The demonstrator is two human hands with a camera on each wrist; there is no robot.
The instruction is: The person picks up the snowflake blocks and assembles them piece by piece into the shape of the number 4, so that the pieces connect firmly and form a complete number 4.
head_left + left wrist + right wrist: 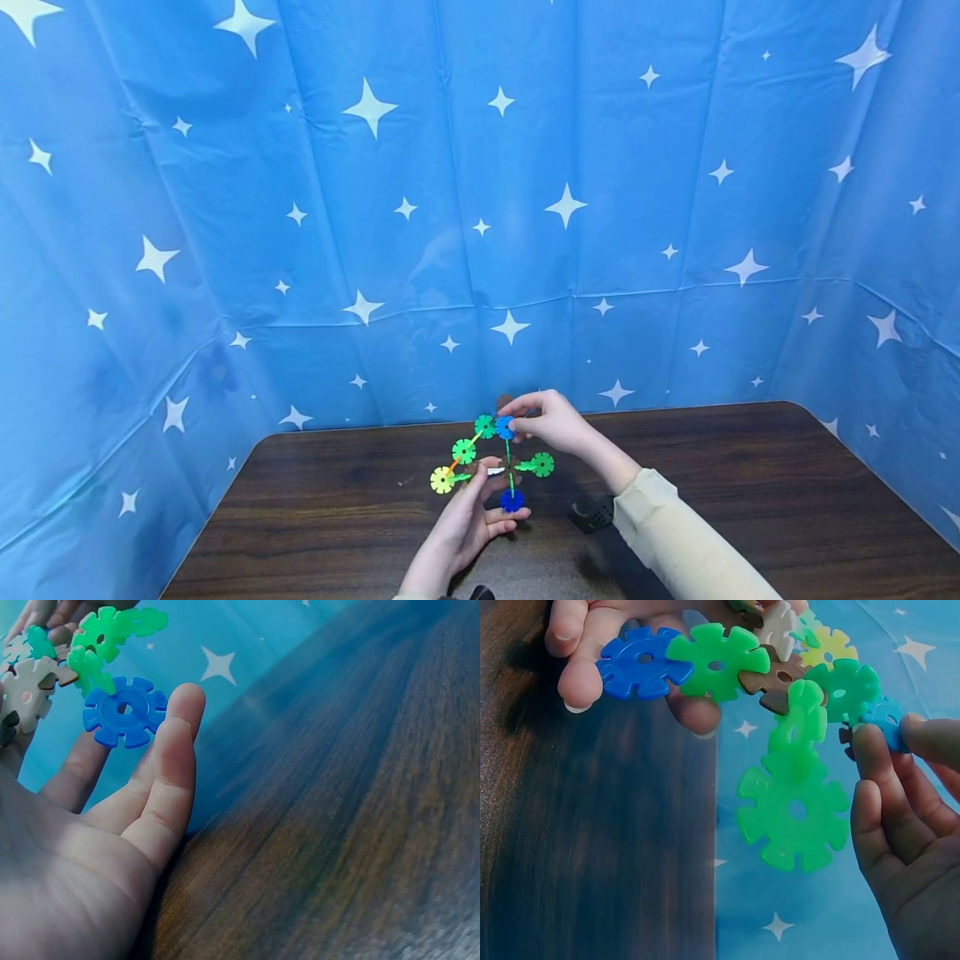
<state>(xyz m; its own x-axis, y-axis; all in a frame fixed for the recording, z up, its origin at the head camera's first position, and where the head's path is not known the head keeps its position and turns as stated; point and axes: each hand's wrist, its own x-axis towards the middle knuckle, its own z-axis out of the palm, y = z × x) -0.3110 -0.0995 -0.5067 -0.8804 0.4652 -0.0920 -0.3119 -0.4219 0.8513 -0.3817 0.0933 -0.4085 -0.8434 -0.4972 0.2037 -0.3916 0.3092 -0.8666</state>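
A linked structure of plastic snowflake discs hangs over the table, held between both hands. My left hand [467, 527] supports it from below, thumb and fingers around its middle near a white disc [30, 694]. The dark blue disc [105, 716] at its lower end lies by the fingers. With thumb and fingertips, my right hand [553, 423] pinches a lighter blue disc [887, 733] at the upper end, against a green disc [859, 686]. A yellow disc [437, 483] forms the left corner, and a bright green disc [761, 817] sticks out to the right.
A dark wood-grain table [322, 533] lies under the hands. Behind it hangs a blue curtain [525, 258] with white stars. A black perforated object [591, 515] sits at the right wrist, next to the cream sleeve [682, 533].
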